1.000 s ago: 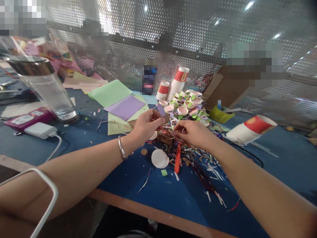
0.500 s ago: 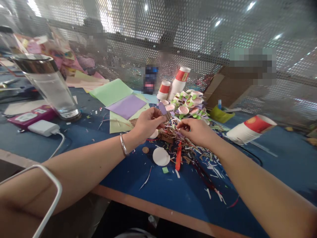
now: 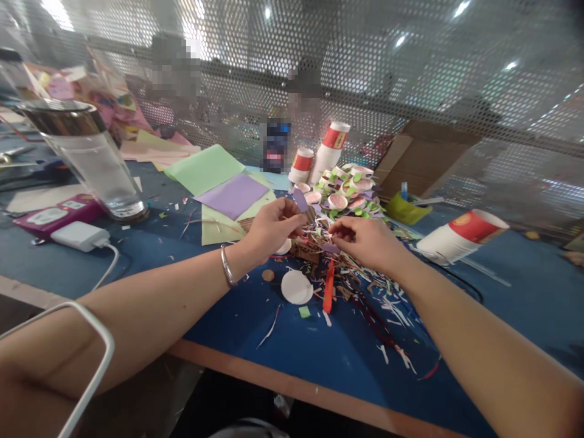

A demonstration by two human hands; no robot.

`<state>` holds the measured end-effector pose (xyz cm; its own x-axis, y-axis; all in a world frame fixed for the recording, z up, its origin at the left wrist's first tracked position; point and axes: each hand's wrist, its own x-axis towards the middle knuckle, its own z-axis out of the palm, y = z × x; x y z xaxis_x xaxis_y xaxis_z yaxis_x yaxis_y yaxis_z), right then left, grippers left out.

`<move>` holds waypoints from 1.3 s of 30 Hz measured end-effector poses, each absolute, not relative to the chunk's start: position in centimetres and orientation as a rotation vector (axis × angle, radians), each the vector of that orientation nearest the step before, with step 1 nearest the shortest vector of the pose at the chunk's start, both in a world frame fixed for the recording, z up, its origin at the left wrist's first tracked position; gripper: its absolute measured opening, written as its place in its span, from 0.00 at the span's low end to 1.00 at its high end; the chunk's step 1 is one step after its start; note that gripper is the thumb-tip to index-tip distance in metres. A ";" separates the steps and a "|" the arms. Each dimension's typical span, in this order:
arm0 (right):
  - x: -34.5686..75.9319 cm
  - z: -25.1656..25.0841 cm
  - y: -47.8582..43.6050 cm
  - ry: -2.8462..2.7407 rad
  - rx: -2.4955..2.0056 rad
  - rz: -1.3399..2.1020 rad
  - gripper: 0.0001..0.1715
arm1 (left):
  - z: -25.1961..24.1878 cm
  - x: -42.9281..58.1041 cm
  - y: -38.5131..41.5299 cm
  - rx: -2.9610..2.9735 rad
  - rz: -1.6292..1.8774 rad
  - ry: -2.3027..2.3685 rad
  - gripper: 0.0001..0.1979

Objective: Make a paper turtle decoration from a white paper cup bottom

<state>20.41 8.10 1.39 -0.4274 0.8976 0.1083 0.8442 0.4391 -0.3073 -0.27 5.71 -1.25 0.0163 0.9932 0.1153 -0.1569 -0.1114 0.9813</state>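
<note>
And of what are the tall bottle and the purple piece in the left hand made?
The bottle seems glass or clear plastic, being glossy and see-through; its lid looks metallic, with mirror-like reflections. The purple piece looks like matte paper or card: flat, without shine.

Blue table (image 3: 296, 344) before a grey perforated screen (image 3: 356, 73).
From here, white lights (image 3: 462, 8) glint high across its holes; the table's near edge (image 3: 274, 379) is brown.

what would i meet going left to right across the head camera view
Glass bottle, green paper, left hand, right hand, red-and-white paper cup at far right.
</note>
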 end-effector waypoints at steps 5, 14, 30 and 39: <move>21.3 1.7 6.9 -2.409 -1.520 0.325 0.10 | -1.2 0.0 5.5 1.179 1.322 1.006 0.09; 21.6 1.3 7.2 -2.472 -1.488 0.325 0.09 | -1.4 -0.1 5.5 1.165 1.311 0.968 0.08; 21.6 1.0 6.0 -2.494 -1.291 0.164 0.08 | -1.3 -0.2 5.1 1.154 1.171 0.909 0.04; 23.8 1.7 -0.7 -2.680 -1.089 0.342 0.09 | -1.7 -0.2 4.9 1.298 1.147 0.845 0.05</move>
<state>23.79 -0.69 1.72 -0.6982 0.7055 0.1216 0.6523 0.6970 -0.2978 -0.19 4.89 -1.68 0.2629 0.9560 0.1300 -0.1590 -0.0899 0.9832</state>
